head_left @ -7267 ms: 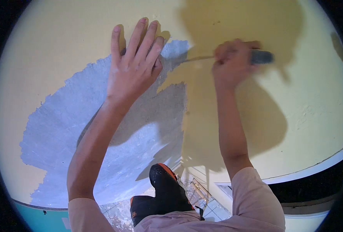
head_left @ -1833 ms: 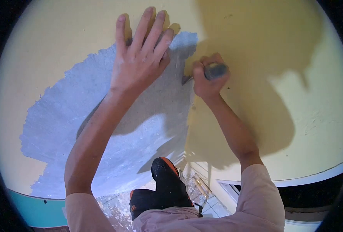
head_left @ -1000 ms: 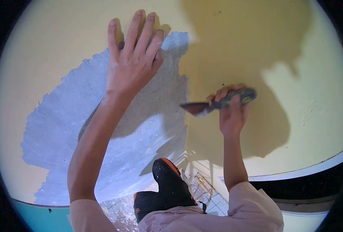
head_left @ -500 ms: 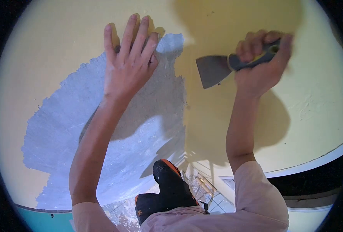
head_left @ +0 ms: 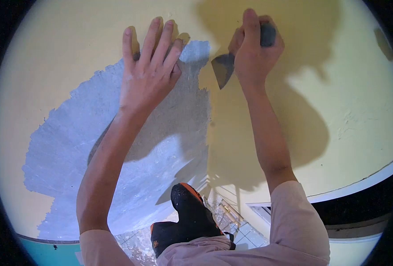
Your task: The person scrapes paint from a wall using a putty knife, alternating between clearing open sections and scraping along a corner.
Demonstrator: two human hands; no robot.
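My left hand (head_left: 150, 73) lies with its fingers spread against the wall, across the upper edge of a bare grey patch (head_left: 72, 146). My right hand (head_left: 257, 53) is wrapped round the dark handle of a scraper (head_left: 223, 71). The scraper's metal blade points left and down, close to the right edge of the grey patch, over yellow paint (head_left: 236, 142). Whether the blade touches the wall cannot be told. Part of the handle is hidden by my fingers.
Below are my legs in dark trousers (head_left: 194, 217) and a tiled floor (head_left: 249, 232) with pale debris. A dark opening with a white edge (head_left: 347, 190) lies at the lower right. A teal surface (head_left: 45, 252) shows at the lower left.
My right hand has moved left and a little up with the scraper, turning so that the blade is nearer the grey patch. My left hand has stayed nearly in place.
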